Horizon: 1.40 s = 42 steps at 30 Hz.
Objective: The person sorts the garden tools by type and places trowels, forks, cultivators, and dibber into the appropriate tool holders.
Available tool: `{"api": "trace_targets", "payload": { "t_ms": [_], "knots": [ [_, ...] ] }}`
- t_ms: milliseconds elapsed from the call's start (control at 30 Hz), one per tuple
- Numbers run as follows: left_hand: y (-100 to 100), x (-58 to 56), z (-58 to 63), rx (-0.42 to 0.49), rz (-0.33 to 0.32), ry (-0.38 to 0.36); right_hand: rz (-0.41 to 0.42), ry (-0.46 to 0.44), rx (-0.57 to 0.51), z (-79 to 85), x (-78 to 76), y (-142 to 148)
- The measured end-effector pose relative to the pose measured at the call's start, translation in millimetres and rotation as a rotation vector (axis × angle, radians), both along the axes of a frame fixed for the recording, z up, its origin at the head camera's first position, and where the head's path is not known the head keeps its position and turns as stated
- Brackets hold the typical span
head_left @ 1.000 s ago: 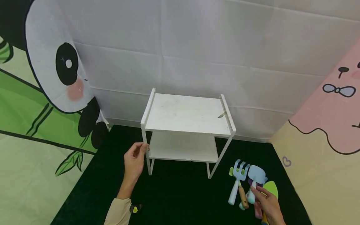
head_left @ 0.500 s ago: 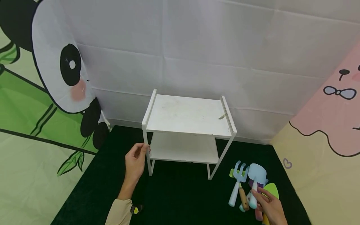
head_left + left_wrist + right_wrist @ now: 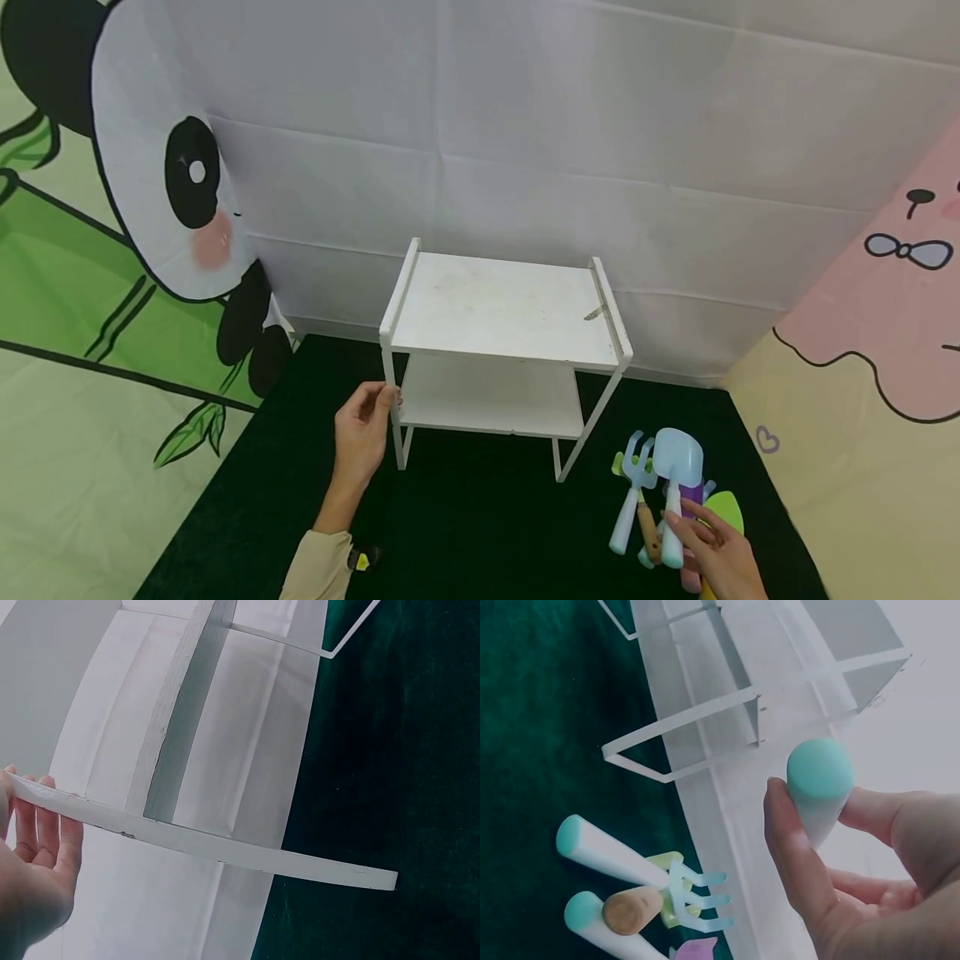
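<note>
My left hand [image 3: 360,437] pinches the front left leg of a small white two-tier shelf [image 3: 495,304]. In the left wrist view its thumb and fingers wrap the white leg [image 3: 202,844]. At the lower right, my right hand [image 3: 716,550] holds a light blue trowel [image 3: 678,456] by its pale handle, blade pointing up and away. The right wrist view shows the handle's turquoise end [image 3: 820,769] between thumb and fingers. Beside and partly under the trowel lie a light blue hand fork [image 3: 637,471], a wooden-handled tool [image 3: 648,533] and other tools, overlapping.
The shelf stands on a dark green cloth [image 3: 480,533] near a white sheet wall [image 3: 525,150]. A panda print [image 3: 135,167] covers the left side. A pink and yellow printed sheet [image 3: 862,333] bounds the right. A lime-green blade [image 3: 724,510] lies behind the right hand.
The trowel has risen slightly from the pile and shifted a little left, its handle now more upright in my right hand. My left hand stays on the shelf leg.
</note>
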<state>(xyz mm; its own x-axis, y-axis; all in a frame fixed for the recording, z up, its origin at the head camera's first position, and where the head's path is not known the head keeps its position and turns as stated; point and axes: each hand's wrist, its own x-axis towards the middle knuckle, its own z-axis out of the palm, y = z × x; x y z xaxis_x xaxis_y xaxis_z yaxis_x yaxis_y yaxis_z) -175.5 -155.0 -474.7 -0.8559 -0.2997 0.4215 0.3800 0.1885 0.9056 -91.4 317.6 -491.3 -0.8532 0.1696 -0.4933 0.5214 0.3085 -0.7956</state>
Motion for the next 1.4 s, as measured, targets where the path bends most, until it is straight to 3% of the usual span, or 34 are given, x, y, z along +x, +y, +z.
{"api": "trace_targets", "payload": {
  "t_ms": [233, 367, 700, 1167, 1400],
  "knots": [
    [5.9, 12.7, 21.5, -0.005, -0.017, 0.004, -0.031, -0.005, -0.039, 11.0, 8.8, -6.5],
    [7.2, 15.8, 26.8, -0.011, -0.016, -0.004, -0.04, 0.006, -0.035, 18.2, 14.3, -12.9],
    [5.1, 15.4, 26.3, 0.014, -0.012, 0.008, -0.039, 0.067, -0.037, 30.6, 29.5, -29.7],
    [6.5, 13.3, 26.9, 0.021, -0.023, -0.001, -0.06, 0.149, -0.084, 53.3, 39.4, -52.4],
    [7.3, 13.7, 26.5, 0.025, -0.025, -0.006, -0.02, 0.186, -0.098, 67.4, 42.9, -59.9]
  ]
}}
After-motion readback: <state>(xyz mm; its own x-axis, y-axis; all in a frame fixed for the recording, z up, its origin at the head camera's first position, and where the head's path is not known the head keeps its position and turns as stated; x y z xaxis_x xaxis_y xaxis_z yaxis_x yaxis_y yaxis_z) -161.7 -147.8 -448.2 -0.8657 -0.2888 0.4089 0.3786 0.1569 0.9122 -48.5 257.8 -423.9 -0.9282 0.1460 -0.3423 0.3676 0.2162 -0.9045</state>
